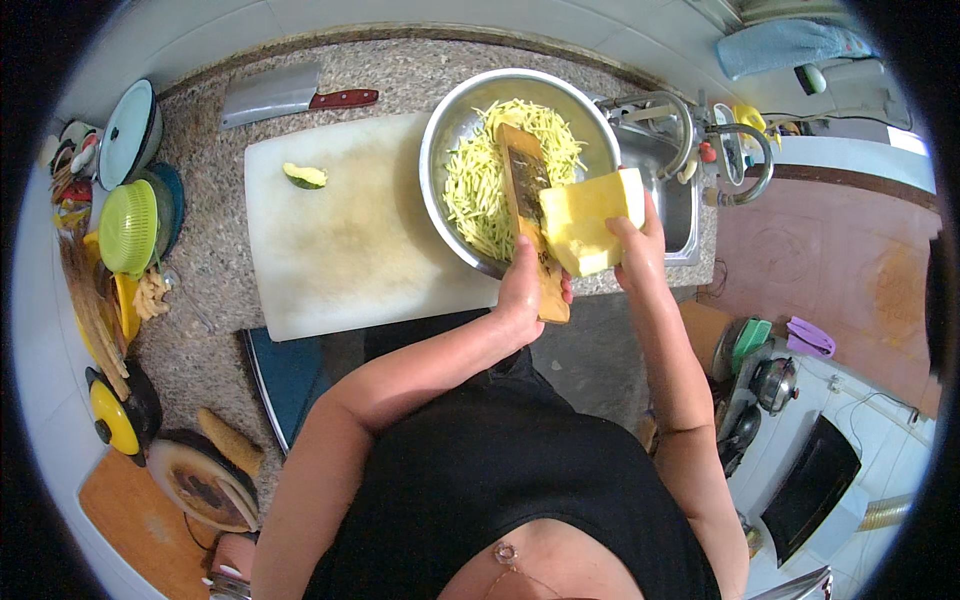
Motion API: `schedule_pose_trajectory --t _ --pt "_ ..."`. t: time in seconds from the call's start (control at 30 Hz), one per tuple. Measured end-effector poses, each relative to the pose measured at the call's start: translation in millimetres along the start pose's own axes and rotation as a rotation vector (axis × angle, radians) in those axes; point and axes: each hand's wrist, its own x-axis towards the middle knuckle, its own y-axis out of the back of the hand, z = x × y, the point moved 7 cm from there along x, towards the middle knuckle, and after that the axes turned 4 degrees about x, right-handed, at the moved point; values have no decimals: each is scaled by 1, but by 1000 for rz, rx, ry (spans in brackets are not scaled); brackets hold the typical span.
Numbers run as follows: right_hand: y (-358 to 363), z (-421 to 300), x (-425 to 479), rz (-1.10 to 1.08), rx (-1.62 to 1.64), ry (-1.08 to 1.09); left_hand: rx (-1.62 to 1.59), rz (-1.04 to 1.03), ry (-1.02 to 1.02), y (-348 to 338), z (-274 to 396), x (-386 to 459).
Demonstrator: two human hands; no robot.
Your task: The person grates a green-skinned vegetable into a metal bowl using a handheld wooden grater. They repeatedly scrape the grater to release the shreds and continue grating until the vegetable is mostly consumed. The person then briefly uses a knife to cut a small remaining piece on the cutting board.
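Observation:
My left hand (525, 289) grips the lower end of a wooden grater board (553, 296), which slants over a steel bowl (433, 191). In my right hand (642, 247) is a thick block of yellow-fleshed squash (589, 217), held at the board's right edge beside its dark metal grating plate (531, 176). Pale green-yellow shreds (476, 199) are heaped in the bowl. The bowl overlaps the right part of a white cutting board (337, 247), where a small green-skinned offcut (305, 176) lies near the upper left.
A cleaver (274, 95) with a red handle lies behind the cutting board. The sink (679, 217) and its faucet (686, 139) are right of the bowl. A green plastic colander (129, 229), a lidded enamel pot (129, 135) and a yellow-lidded pot (112, 416) stand at the left.

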Motion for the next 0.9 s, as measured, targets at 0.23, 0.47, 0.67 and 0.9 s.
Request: schedule_pose_trajectory --t 0.23,0.47,0.67,0.9 --pt "-36 -36 -12 -12 -497 423 -12 18 53 1 -2 0" --pt "-38 -34 3 -18 -510 336 -40 48 93 2 5 -3" --pt "-41 -30 2 -17 -363 282 -45 49 104 6 7 -3" --pt "-52 -42 -29 99 -580 548 -5 4 78 7 10 -4"
